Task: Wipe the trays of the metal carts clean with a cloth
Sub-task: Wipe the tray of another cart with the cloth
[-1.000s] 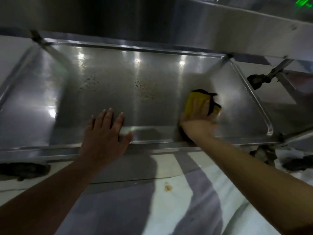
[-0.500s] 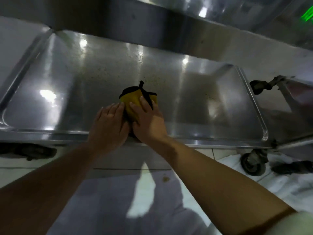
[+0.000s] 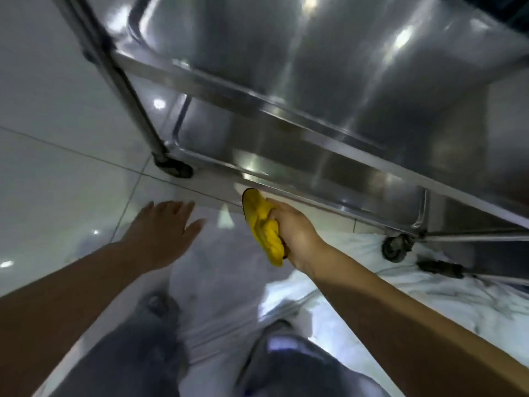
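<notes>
While the right hand (image 3: pixel 294 230) grips a bunched yellow cloth (image 3: pixel 262 226) in curled fingers, the left hand (image 3: pixel 163 227) hovers beside it with fingers spread and relaxed, holding nothing. Just beyond the cloth's upper end runs the front rim of the cart's lower tray (image 3: pixel 286 156); whether cloth and rim touch cannot be told. Above that tray, farther from the grip, sits the upper tray (image 3: pixel 315 53), shiny with light reflections. Left of the open hand, a caster wheel (image 3: pixel 174 169) stands on the pale tiled floor (image 3: pixel 57 167). Right of the gripping hand, another wheel (image 3: pixel 396 249) rests by crumpled white sheeting (image 3: pixel 429 293).
</notes>
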### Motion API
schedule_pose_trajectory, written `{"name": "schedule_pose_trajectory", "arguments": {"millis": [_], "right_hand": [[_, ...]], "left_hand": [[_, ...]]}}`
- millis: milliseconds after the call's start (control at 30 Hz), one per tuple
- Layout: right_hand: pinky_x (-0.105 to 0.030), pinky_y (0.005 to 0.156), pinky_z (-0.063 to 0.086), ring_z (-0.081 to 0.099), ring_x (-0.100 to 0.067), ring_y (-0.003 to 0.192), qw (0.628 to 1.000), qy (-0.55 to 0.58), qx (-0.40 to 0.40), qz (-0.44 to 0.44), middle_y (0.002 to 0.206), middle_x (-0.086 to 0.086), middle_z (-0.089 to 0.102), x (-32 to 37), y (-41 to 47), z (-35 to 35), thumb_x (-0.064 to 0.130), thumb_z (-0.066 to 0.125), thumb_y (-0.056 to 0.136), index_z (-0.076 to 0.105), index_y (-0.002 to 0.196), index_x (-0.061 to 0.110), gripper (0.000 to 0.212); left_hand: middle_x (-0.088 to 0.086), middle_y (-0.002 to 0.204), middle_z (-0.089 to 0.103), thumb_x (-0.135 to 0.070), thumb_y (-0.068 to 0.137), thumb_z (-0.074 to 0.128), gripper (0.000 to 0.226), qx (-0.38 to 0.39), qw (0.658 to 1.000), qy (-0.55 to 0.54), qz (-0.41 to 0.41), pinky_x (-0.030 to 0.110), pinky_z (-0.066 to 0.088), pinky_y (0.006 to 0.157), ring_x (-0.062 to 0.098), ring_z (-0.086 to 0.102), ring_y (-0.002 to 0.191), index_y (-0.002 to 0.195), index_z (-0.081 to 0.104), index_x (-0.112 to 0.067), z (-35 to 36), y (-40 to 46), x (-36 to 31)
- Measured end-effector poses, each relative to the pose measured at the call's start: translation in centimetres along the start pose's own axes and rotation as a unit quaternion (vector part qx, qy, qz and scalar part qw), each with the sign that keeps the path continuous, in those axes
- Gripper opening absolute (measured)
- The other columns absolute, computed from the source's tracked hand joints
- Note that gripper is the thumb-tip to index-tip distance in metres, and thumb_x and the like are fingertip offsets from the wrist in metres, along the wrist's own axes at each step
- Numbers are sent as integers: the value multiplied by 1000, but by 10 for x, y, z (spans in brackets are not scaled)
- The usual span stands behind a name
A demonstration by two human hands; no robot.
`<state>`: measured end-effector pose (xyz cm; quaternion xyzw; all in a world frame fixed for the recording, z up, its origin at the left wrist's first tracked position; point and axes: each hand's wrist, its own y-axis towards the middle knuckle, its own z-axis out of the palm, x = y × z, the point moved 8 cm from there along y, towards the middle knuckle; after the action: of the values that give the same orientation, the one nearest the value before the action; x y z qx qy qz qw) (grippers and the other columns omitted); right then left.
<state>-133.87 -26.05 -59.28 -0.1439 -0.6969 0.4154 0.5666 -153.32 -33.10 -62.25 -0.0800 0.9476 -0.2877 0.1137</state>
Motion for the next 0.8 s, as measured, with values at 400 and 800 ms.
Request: {"name": "schedule_pose_trajectory", "arguments": {"millis": [400,800], "right_hand": [[-31,54,32,36,-22,44,992,-26,121,-18,40,-4,39,300,-282,179,2,35,86,65,90,-3,31],[-35,74,42,43,-28,100,973,26,211,-86,138,-42,24,523,-383,331,14,46,88,78,87,33,37]], "left_hand": [[1,157,25,-47,99,31,56,-152,973,-171,-22,31,12,116,16,23,143,149,29,-22,-368,-273,97],[-2,161,14,-61,92,14,70,-256,956,-114,-84,38,6,120,15,11,147,153,15,-27,-601,-371,227]]}}
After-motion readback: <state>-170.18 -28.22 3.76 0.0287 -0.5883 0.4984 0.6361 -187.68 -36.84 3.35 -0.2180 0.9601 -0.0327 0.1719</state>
